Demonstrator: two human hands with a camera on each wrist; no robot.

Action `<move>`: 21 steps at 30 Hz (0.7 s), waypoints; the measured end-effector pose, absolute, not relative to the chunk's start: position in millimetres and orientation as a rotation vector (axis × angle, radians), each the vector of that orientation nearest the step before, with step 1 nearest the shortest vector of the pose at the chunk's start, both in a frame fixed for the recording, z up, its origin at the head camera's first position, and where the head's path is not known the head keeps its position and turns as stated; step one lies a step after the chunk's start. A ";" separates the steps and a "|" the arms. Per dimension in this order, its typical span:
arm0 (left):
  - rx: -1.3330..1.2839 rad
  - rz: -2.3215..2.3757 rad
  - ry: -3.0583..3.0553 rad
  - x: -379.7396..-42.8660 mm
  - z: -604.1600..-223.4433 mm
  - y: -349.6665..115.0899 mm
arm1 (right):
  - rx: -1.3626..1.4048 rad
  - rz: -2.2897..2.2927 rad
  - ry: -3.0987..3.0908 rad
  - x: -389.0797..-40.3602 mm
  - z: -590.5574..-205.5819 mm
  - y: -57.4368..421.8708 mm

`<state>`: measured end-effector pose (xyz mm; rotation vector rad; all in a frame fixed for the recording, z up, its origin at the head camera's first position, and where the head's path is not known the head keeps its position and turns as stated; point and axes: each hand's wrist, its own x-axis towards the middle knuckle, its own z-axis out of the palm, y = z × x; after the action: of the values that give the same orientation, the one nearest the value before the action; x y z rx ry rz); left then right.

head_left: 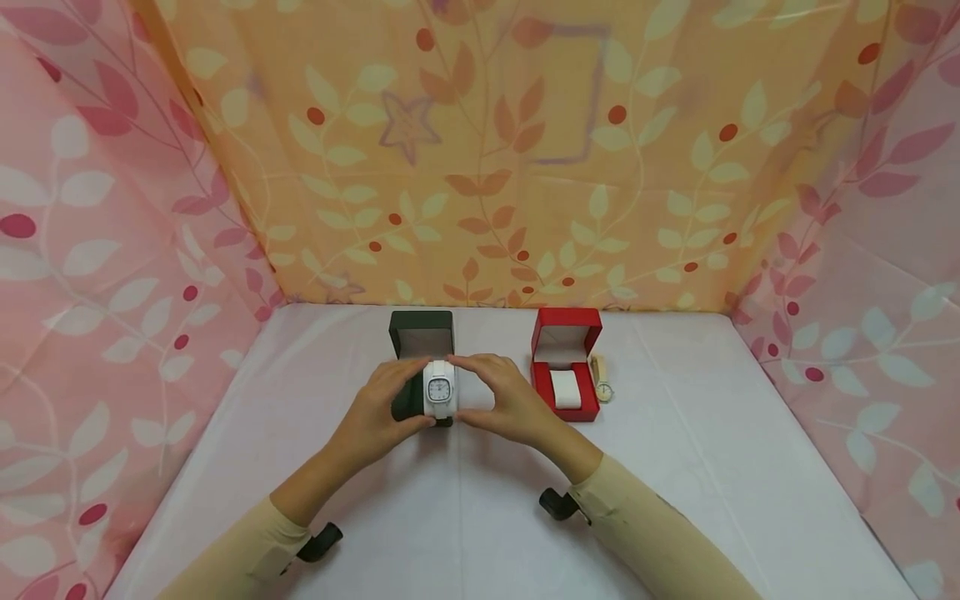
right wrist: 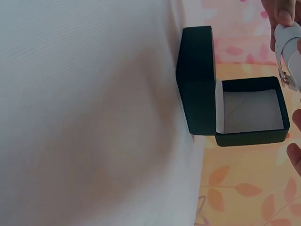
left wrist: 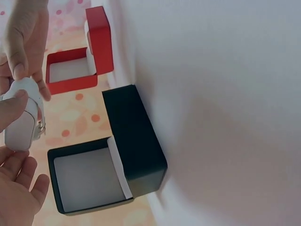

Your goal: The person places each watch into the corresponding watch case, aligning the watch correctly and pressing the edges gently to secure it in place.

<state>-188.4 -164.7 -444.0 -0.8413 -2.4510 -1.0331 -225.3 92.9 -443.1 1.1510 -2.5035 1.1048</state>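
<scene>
A white wristwatch [head_left: 439, 388] with a squarish dial is strapped round a white cushion [left wrist: 19, 132]. My left hand [head_left: 378, 408] holds it from the left side, thumb at the near end and fingers at the far end. On the other side, my right hand [head_left: 513, 402] pinches it in the same way. Watch and cushion are over the dark green watch box [head_left: 407, 398], whose lid [head_left: 422, 320] stands raised at the back. Part of this box is hidden behind the hands and the watch.
To the right stands an open red watch box [head_left: 590, 403] with a white cushion [head_left: 566, 389] inside. Against its right side lies a gold-coloured wristwatch [head_left: 603, 385]. A white cloth [head_left: 697, 467] covers the table, and patterned curtains [head_left: 480, 208] hang at the back and both sides.
</scene>
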 end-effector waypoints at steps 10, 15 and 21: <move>-0.871 -1.019 -2.457 -197.8 -445.0 -176.9 | 1.201 1.029 -2.444 -238.4 -445.6 81.0; -0.876 -0.995 -2.460 -203.7 -447.6 -183.2 | 1.200 1.024 -2.456 -243.6 -448.2 75.8; -0.867 -0.996 -2.495 -213.0 -447.4 -189.8 | 1.173 1.019 -2.488 -249.8 -451.6 69.5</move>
<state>-213.0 -189.8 -447.4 -0.8667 -2.4953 -0.9964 -249.8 69.5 -451.6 1.1733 -2.4878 1.0195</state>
